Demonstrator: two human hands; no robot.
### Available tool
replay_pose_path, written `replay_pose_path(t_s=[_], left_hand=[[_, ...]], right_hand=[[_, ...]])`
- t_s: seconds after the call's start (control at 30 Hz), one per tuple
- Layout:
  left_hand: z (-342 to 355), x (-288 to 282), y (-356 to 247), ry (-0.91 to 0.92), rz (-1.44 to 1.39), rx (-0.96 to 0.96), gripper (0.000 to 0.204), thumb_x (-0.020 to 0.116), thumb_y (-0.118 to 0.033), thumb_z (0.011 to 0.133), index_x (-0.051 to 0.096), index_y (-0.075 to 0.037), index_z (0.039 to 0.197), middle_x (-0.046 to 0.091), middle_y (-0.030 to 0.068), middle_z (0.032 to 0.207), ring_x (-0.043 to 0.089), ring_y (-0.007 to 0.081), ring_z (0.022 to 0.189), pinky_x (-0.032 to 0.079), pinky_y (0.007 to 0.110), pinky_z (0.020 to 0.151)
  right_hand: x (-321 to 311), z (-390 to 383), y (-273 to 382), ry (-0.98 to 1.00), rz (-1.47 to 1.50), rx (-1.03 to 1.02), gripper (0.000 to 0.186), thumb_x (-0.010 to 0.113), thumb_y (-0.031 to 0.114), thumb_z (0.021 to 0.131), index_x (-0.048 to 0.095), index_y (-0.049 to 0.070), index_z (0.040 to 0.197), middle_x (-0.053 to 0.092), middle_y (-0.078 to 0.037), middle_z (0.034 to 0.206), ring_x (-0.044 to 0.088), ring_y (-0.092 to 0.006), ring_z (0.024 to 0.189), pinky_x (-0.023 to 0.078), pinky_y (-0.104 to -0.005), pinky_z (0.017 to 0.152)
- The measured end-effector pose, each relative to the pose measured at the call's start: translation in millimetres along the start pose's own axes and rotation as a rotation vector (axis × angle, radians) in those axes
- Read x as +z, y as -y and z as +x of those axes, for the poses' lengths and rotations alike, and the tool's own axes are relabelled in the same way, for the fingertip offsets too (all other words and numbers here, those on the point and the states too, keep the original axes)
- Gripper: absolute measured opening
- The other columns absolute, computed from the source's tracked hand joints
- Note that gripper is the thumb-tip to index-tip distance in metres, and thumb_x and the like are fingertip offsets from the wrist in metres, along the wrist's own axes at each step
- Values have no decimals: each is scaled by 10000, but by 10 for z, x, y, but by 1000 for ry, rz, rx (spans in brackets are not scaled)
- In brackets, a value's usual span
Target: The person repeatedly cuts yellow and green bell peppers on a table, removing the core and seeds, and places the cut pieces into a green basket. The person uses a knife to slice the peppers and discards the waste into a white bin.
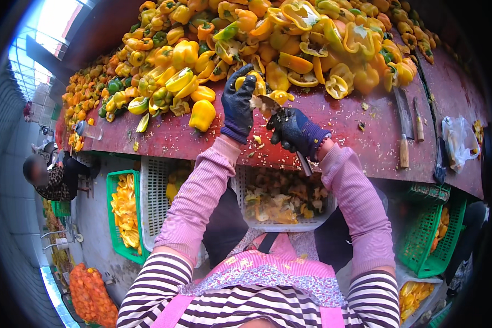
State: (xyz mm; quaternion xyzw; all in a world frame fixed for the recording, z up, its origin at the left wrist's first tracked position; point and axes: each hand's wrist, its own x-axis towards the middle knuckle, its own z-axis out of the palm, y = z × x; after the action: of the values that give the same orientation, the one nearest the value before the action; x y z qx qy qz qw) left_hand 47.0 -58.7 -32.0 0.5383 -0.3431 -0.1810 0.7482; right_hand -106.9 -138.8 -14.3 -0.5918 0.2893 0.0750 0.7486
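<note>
My left hand (238, 106), in a dark glove, is closed around a yellow bell pepper (258, 83) just above the red tabletop. Pale core shows at the pepper's near side. In the same kind of glove, my right hand (296, 130) grips a knife (269, 103), its short blade against that core. A metallic end sticks out below the right fist. Under both hands, at the table's edge, a white crate (329, 205) holds pale cores and yellow scraps. Beyond them rises a large heap of peppers (186, 54), several cut open.
A long knife (403, 112) and a smaller one (419, 119) lie at right near a plastic bag (459, 143). Green crates (115, 210) with pepper pieces flank me. An orange-filled net sack (92, 295) stands lower left. Another person (54, 177) sits far left.
</note>
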Motion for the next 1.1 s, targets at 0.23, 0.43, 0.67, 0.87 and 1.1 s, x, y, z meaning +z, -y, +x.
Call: replay_pose_path(t_s=[0.23,0.43,0.67,0.87,1.1], left_hand=[[52,-169,40,74,-286,-98,386,589,-274,996,584,-31,1296,631,36,1183,623,142,1037,516,283,899],[43,-9,-39,-49,-186,37,342,696,-165,932,611,-25,1233,642,31,1151,591,108,1030,482,253,908],[-17,-223,234,135,-134,-171,359,583,-275,994,586,-29,1255,655,88,1145,669,219,1007,590,353,810],[-66,-333,150,129,-482,-436,356,557,-347,994,596,-86,1233,670,97,1135,669,292,1036,590,425,830],[-285,-1612,-791,589,77,-641,421,593,-359,978,593,-37,1249,664,158,1125,643,239,1057,576,359,800]], right_hand=[[29,-14,-137,126,-298,-177,206,600,76,879,617,48,1083,659,-83,718,593,-157,483,468,-287,414],[113,-65,30,-213,-2,-175,206,475,118,938,579,40,1098,649,-86,687,523,-149,407,395,-277,353],[264,-16,-212,-82,-158,-189,156,554,96,924,536,53,1073,628,-117,700,582,-191,457,438,-319,382],[287,-176,-62,65,-369,-71,287,669,68,834,628,60,1118,694,-159,902,698,-305,756,550,-392,647],[21,-366,-463,173,-1268,-395,184,621,157,851,686,59,992,688,-208,978,672,-380,931,541,-469,786]])
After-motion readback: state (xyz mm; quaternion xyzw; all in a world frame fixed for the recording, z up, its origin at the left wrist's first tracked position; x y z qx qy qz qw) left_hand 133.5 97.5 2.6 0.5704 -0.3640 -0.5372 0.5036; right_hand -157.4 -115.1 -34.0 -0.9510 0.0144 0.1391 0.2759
